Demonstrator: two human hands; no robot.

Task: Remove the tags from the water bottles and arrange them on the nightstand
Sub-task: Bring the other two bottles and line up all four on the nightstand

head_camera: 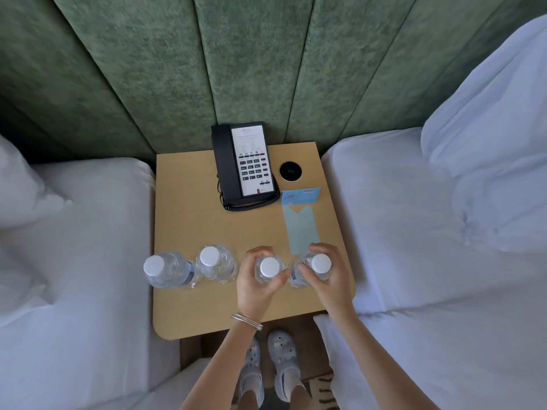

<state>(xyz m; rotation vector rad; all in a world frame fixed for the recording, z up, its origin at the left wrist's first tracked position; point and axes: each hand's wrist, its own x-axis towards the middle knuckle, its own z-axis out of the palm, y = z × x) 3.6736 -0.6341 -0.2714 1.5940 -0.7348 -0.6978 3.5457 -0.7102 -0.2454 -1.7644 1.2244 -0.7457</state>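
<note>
my left hand (257, 279) grips the third water bottle (269, 269) by its shoulder and my right hand (324, 273) grips the fourth bottle (313, 266), both upright on the surface (192, 220), nudged close to continue the row with the two free bottles (189, 266); i see no tags on them.

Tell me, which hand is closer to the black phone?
Neither clearly. The left hand grips a bottle just below the phone; the right hand grips another bottle farther to the right, so left looks slightly nearer.
</note>
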